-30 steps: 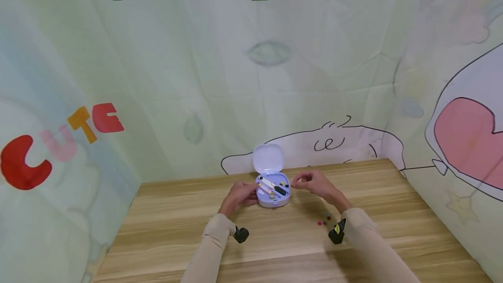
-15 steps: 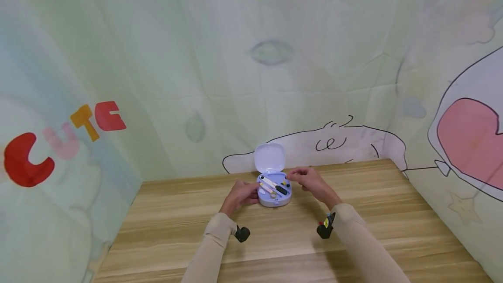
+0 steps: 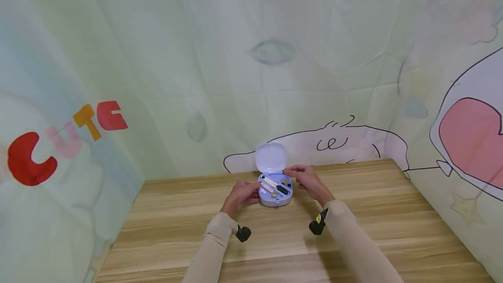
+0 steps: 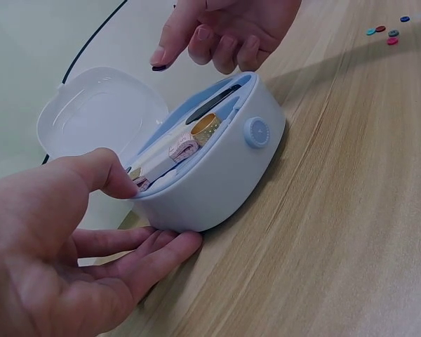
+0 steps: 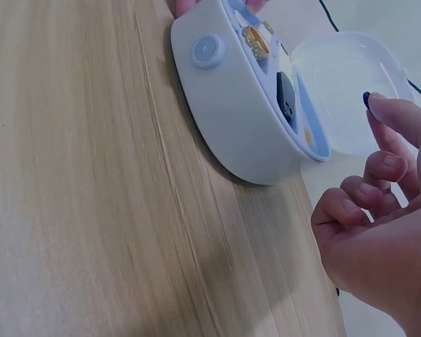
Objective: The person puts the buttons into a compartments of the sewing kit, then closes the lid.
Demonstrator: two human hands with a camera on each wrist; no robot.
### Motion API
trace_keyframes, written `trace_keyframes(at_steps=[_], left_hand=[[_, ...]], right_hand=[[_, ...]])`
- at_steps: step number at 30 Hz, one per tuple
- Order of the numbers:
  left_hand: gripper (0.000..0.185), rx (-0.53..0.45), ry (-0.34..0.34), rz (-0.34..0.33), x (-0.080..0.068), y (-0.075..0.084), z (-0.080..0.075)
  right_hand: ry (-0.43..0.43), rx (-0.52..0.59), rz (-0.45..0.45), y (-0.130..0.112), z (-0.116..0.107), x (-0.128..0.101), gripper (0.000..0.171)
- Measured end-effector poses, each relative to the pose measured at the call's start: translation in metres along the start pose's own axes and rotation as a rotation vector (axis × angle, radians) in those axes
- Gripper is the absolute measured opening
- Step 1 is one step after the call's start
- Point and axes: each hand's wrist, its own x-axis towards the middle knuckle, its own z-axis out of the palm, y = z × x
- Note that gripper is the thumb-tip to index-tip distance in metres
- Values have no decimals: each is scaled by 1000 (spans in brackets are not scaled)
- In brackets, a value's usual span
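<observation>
An open sewing box point(image 3: 276, 203), pale blue with a white body, stands near the table's back edge. My left hand point(image 3: 241, 193) holds its left side, thumb on the rim and fingers low against the outer wall. Above the box's back right part, my right hand point(image 3: 308, 178) pinches a small dark button point(image 5: 367, 100) between thumb and index finger. Inside lie a gold thimble point(image 4: 205, 128), a rolled measuring tape point(image 4: 183, 148) and a black-handled tool point(image 3: 282, 190), its kind unclear. Small yellow and dark pieces point(image 3: 288, 184) sit in the right compartment.
The box's lid point(image 3: 271, 157) stands raised toward the printed cloth wall behind. Several loose buttons point(image 4: 393, 41) lie on the wooden table point(image 3: 173, 230); my right forearm hides them in the head view. Cloth walls border the table at left and right.
My right hand has moved left, from beside the box to above its back right part, with the button. The left hand keeps its hold on the box.
</observation>
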Motion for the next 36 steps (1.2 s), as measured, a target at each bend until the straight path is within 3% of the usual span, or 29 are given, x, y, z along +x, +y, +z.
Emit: trace_keyframes(at_steps=[7,17,27,36], left_hand=[[33,-7,0,3,-1,0,1],[33,-4,8,12,-2,1,3],[35,-10,26,-4,0,1,1],[36,-7,18,1,-1,0,2]], right_hand=[[19,4,-11,-2,1,0,28],[-30,33,-18,0,-5,-3,51],[-120,-46,-85,3,-27,-14,53],[-149,-118,-117,13,-53,-25,58]])
